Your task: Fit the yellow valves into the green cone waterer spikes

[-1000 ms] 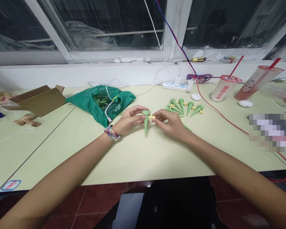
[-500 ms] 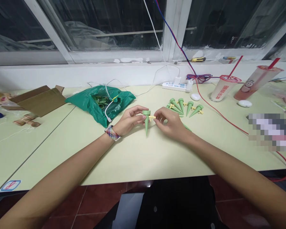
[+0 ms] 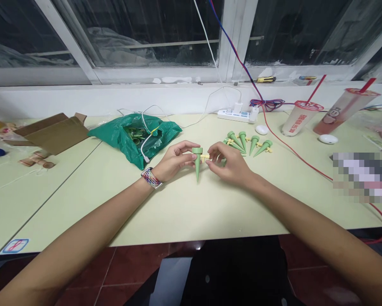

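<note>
A green plastic cone-shaped spike hangs point-down between the person's hands, its pale yellow side valve sticking out to the right. The left hand pinches the spike's top, fingers together (a braided multicoloured band circles that wrist). The right hand closes its fingertips on the valve. Matching spikes lie beyond on the pale green table.

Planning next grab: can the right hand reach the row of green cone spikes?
Probably yes: the right hand sits just before the green cone spikes, nothing between. Its fingers seem to pinch the yellow stem of the spike in the left hand, so it must likely release first.
</note>
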`<state>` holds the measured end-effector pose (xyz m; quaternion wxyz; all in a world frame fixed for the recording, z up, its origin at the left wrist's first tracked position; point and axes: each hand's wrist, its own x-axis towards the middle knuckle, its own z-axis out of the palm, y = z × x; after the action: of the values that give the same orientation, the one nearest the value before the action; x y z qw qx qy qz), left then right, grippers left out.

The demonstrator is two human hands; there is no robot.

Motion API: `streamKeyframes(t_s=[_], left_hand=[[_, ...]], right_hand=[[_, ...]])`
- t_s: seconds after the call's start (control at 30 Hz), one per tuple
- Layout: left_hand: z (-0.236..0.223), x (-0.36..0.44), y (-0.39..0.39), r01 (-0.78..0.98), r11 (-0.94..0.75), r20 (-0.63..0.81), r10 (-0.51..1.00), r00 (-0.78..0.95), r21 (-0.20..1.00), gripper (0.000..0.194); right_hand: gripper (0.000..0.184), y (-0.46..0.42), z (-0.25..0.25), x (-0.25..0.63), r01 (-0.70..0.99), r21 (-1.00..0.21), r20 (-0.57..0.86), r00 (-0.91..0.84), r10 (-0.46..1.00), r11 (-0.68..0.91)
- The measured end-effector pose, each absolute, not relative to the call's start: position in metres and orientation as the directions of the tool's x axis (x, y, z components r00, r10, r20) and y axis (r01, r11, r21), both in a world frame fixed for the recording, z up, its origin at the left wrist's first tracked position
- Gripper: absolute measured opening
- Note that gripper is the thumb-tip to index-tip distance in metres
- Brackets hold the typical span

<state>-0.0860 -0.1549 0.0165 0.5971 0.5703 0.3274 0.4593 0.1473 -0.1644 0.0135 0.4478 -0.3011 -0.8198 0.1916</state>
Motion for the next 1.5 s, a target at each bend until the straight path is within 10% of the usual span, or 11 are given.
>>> streamKeyframes(t_s=[0.53,1.5], left_hand=[[0.017,-0.086,-0.156,-0.176,-0.070,0.133,0.915,0.381,0.982,0.036],[0.016,-0.065,-0.171,-0.196,-0.001,0.089,0.893,0.441,0.981,0.024]], right_hand=[[0.050,-0.162,0.012,0.151,0.503,-0.458,0.606,-0.426,0.671,0.733],[0.025,-0.163,0.011,0.153,0.500,-0.285,0.610,-0.563,0.557,0.818]])
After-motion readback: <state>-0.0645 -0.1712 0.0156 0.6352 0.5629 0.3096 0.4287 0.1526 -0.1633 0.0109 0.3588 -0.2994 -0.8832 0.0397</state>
